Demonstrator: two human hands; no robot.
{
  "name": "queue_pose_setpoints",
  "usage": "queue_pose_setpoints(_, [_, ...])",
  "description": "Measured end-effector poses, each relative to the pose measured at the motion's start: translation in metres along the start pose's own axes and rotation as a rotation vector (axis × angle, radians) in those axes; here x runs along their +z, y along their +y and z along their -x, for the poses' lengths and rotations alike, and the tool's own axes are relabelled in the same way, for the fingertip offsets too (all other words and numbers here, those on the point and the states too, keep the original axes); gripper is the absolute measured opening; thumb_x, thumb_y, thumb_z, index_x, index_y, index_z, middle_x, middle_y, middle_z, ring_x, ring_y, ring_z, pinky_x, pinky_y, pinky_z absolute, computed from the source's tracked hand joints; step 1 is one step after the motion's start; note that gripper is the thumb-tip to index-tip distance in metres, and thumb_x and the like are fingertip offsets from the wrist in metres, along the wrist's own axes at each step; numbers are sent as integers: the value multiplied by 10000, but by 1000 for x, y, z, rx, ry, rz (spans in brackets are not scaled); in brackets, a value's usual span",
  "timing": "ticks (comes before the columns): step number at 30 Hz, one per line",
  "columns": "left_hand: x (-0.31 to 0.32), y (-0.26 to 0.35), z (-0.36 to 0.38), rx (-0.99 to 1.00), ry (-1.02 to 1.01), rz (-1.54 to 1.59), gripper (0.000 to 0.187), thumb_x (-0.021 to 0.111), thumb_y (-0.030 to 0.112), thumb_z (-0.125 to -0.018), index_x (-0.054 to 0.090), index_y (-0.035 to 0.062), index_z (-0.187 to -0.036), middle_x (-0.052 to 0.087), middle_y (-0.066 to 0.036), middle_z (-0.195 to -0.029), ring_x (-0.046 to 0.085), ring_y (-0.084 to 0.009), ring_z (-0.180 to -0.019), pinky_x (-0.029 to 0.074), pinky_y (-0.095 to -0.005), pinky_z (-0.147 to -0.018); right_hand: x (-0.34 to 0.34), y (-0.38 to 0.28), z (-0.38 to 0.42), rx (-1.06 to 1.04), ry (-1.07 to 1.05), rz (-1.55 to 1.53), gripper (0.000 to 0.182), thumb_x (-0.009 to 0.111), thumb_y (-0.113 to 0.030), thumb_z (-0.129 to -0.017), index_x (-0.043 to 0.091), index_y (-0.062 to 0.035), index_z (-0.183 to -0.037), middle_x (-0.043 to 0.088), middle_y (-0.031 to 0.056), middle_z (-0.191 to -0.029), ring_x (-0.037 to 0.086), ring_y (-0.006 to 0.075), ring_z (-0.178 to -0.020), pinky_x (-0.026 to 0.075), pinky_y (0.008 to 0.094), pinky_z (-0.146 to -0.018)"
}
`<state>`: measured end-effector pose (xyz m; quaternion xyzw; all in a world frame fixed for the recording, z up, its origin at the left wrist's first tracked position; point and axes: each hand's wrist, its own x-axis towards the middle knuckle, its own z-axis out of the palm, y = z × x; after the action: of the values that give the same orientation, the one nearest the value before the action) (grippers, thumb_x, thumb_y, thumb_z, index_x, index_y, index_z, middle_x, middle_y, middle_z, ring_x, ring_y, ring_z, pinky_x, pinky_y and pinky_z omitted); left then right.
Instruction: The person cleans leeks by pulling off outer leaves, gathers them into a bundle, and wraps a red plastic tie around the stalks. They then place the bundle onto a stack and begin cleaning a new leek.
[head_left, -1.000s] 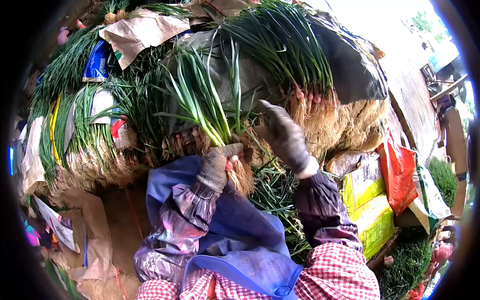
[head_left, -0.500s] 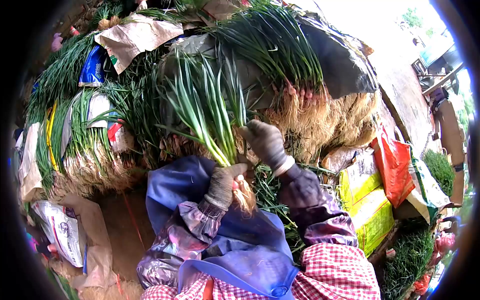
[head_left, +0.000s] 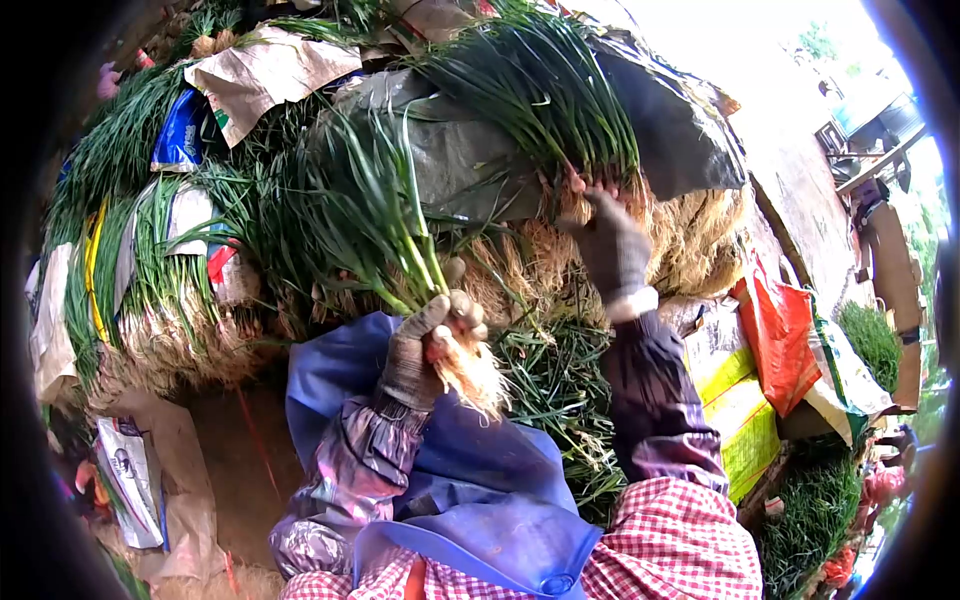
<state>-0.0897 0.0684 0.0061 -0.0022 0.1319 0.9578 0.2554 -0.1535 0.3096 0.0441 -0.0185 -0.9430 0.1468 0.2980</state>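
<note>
My left hand (head_left: 432, 340), in a grey glove, is closed around a small bunch of green-leaved plants (head_left: 408, 235). Pale roots hang below the fist, over the blue apron (head_left: 500, 465), and the leaves point up and to the left. My right hand (head_left: 610, 240), also gloved, reaches up to the root end of a larger bunch (head_left: 545, 95) lying on a dark grey sheet (head_left: 675, 125). Its fingertips are at the reddish bulbs; whether they grip one cannot be made out.
More rooted bunches (head_left: 180, 300) are piled at the left. Loose leaves (head_left: 565, 400) lie right of the apron. A red bag (head_left: 775, 340) and a yellow bag (head_left: 740, 430) stand at the right. A white bag (head_left: 130, 480) is at the lower left.
My right hand has left the held bunch and moved up and right to the bulbs of the larger bunch. My left hand has shifted slightly left and up, still holding its bunch.
</note>
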Motion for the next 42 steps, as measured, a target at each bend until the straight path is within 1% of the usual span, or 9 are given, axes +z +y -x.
queue_pose_setpoints(10, [-13,-3,-46,-107,211,-490,238,599,183,-900,657,-6,-1031,654,-49,-885,598,-113,-794,488,-216,-719,-14,-62,64,-465,-431,-183,203,597,-234,-829,544,-118,-671,539,66,-551,562,279,-471,440,391,-435])
queue_pose_setpoints(14, [-27,-2,-27,-99,307,-783,161,616,101,-869,634,-5,-989,635,-61,-844,595,-130,-756,500,-254,-657,3,-31,58,229,-496,-996,424,705,-254,-813,570,-44,-1155,661,123,-1004,655,173,-845,532,334,-716])
queue_pose_setpoints(16, [-1,-7,-11,-83,328,-515,151,654,73,-814,573,40,-937,591,-29,-723,507,-77,-540,449,-198,-499,15,-36,41,80,-629,-1241,692,689,-266,-837,333,-75,-1399,500,113,-1283,506,178,-1091,455,300,-916])
queue_pose_setpoints(19, [7,1,4,-144,160,-317,192,607,82,-831,546,21,-1003,616,-97,-904,586,-173,-738,510,-321,-684,20,-49,43,231,-946,-1649,666,681,-256,-850,342,-109,-1403,569,45,-1022,539,117,-886,470,257,-774])
queue_pose_setpoints(26, [6,8,15,-245,72,-83,260,583,146,-863,527,-17,-1057,593,-74,-868,561,-184,-743,455,-304,-668,41,-68,64,241,-618,-1632,515,704,-221,-832,491,-61,-1274,596,0,-955,534,80,-879,472,251,-744])
queue_pose_setpoints(31, [-3,22,20,-163,241,-217,229,622,95,-833,537,16,-1031,622,-102,-920,629,-195,-776,518,-290,-681,15,-56,76,-538,-430,-375,201,691,-111,-723,507,-98,-643,476,52,-569,524,238,-502,454,354,-472])
queue_pose_setpoints(35, [3,13,22,-215,146,-167,233,627,96,-827,538,25,-1030,611,-78,-879,595,-152,-718,499,-314,-683,18,-63,52,-18,-559,-801,474,711,-71,-772,530,-43,-1209,609,57,-836,604,144,-737,513,269,-675])
queue_pose_setpoints(38, [10,8,26,-189,174,-200,255,641,107,-817,537,22,-1034,602,-57,-809,485,-92,-581,477,-319,-669,42,-71,68,58,-798,-1441,288,644,-108,-866,578,-4,-1126,648,30,-913,587,106,-826,507,247,-732])
queue_pose_setpoints(42, [5,25,32,-126,314,-271,229,633,104,-823,538,41,-1021,613,-77,-860,602,-154,-718,490,-322,-666,-2,-70,65,-358,-997,-1,224,567,-266,-879,666,-92,-980,670,116,-867,657,197,-774,514,323,-685])
